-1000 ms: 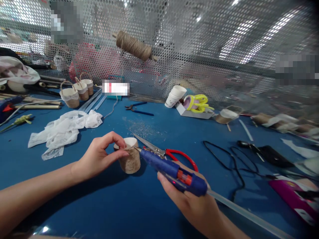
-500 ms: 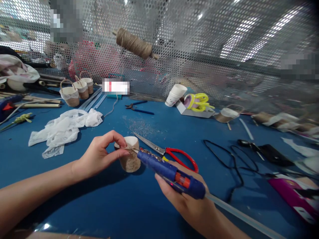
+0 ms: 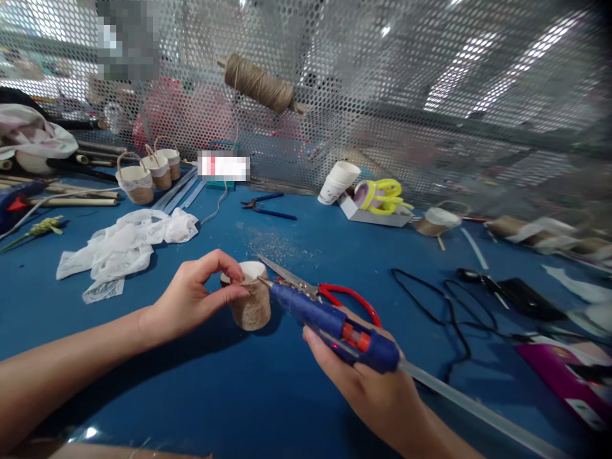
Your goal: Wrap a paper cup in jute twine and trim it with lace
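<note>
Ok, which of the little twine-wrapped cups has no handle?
The cup pinched by the left hand, with the glue gun nozzle at its rim. The three baskets at back left and the basket at right have arched handles.

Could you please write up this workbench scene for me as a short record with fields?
Left hand: grip pinches the rim of the twine-wrapped cup, which stands on the blue table.
Right hand: grip around the blue glue gun, nozzle at the cup's rim.
Beside the cup: red-handled scissors, lying behind the gun.
Farther back: white plastic bag, three small baskets, twine spool at the mesh screen.
</note>
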`<state>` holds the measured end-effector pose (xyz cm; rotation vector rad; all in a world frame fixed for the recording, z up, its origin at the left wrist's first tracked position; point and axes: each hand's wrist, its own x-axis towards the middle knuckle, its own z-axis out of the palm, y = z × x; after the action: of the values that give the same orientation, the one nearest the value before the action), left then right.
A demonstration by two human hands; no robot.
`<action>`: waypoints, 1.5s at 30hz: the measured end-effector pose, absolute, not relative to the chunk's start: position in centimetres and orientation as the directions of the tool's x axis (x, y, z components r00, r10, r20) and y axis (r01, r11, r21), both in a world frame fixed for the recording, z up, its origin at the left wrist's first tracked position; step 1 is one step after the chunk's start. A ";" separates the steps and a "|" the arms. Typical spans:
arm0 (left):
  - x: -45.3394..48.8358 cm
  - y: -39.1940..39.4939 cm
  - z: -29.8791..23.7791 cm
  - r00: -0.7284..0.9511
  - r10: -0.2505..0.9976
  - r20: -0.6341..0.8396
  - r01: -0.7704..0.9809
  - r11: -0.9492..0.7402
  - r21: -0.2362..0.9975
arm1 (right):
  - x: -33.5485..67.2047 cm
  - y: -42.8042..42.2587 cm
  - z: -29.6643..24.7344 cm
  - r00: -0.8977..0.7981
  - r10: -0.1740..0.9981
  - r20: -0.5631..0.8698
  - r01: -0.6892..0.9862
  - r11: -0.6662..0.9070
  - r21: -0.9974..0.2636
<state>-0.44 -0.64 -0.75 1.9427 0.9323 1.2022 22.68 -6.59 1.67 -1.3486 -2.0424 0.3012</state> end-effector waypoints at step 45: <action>-0.4 -0.6 -0.9 0.323 0.845 0.426 0.209 -0.503 0.839 | 22.7 -6.4 1.8 -0.234 0.871 0.432 0.704 0.458 -0.543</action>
<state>-0.38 -0.58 -0.87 1.9088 0.9295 1.1896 22.67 -6.44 1.82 -1.3110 -2.0068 0.3040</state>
